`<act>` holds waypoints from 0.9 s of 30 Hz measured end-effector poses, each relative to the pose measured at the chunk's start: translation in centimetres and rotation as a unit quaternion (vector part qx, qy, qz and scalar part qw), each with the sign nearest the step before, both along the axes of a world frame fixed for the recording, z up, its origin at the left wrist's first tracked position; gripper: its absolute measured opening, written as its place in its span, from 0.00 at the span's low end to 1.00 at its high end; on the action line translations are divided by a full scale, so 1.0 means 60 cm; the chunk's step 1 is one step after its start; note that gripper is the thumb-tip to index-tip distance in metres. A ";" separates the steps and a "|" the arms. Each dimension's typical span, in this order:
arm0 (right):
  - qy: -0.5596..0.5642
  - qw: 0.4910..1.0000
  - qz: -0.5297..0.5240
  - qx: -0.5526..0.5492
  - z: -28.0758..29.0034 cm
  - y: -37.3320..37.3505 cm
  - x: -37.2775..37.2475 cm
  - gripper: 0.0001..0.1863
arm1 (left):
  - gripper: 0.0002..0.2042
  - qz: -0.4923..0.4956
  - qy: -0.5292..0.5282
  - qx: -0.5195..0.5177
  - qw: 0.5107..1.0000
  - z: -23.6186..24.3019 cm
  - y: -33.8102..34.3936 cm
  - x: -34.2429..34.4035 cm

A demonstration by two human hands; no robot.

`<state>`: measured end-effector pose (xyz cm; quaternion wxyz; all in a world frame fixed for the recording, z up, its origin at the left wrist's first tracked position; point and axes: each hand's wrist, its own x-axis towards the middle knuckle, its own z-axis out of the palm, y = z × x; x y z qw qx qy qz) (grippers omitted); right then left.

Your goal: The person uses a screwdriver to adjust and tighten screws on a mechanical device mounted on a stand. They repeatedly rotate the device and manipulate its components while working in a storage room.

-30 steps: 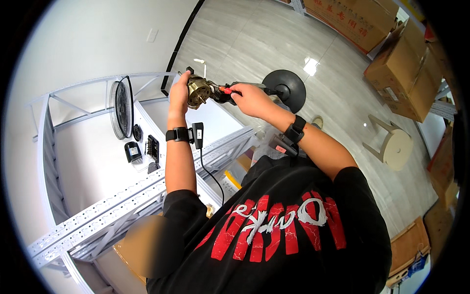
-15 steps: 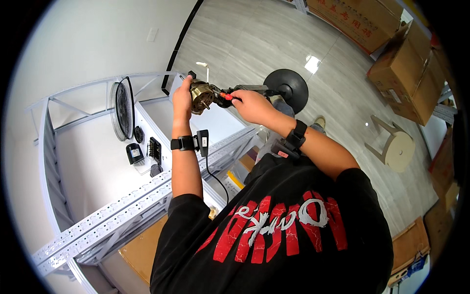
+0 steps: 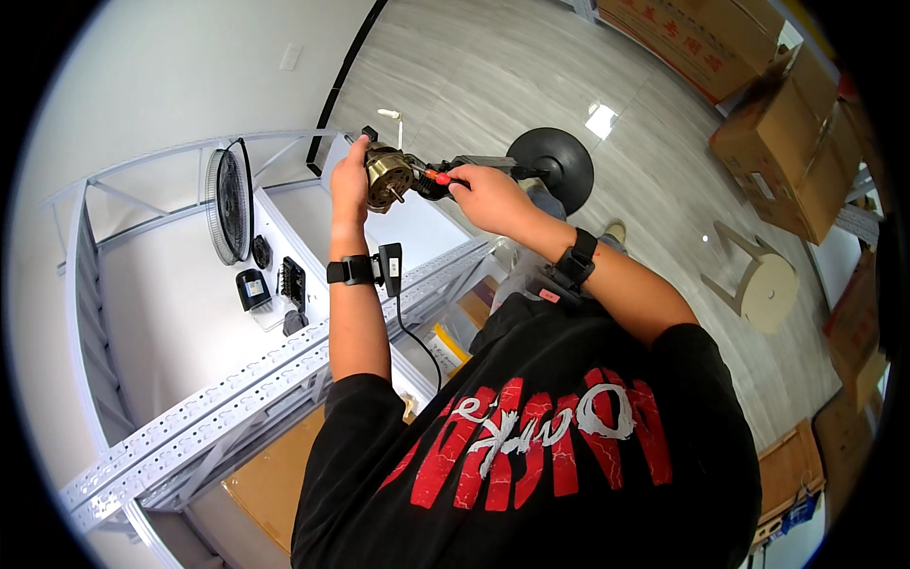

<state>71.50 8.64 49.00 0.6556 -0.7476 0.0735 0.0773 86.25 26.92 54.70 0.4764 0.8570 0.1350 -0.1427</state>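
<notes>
Head view: our left hand (image 3: 350, 184) grips the motor (image 3: 388, 180) atop its stand (image 3: 561, 171), seemingly to steady it; our right hand (image 3: 491, 199) pinches a screwdriver (image 3: 441, 177), slanted, we judge, to reach the motor's side.

A white wall (image 3: 190, 76) meets a glossy grey floor (image 3: 493, 85) bearing a cream, seemingly plastic stool (image 3: 770, 292).

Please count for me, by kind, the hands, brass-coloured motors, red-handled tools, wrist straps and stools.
Left hand and right hand: 2
Round brass-coloured metal motor: 1
Red-handled slim tool: 1
Black wrist straps: 2
Beige round-seated stool: 1
Total: 7
</notes>
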 end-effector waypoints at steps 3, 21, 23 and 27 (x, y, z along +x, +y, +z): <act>-0.010 1.000 -0.011 -0.004 -0.007 0.003 -0.001 0.15 | 0.25 -0.009 -0.006 -0.001 1.000 -0.002 0.003 0.001; 0.003 1.000 -0.018 0.002 0.010 0.000 -0.006 0.15 | 0.25 -0.006 -0.004 0.001 1.000 0.005 -0.007 -0.003; 0.000 0.999 -0.017 0.030 0.003 0.005 -0.001 0.14 | 0.25 -0.007 -0.005 -0.006 1.000 0.007 -0.012 -0.006; 0.079 0.984 0.020 0.161 -0.004 0.007 0.006 0.15 | 0.25 -0.011 -0.007 0.002 1.000 0.014 -0.020 -0.010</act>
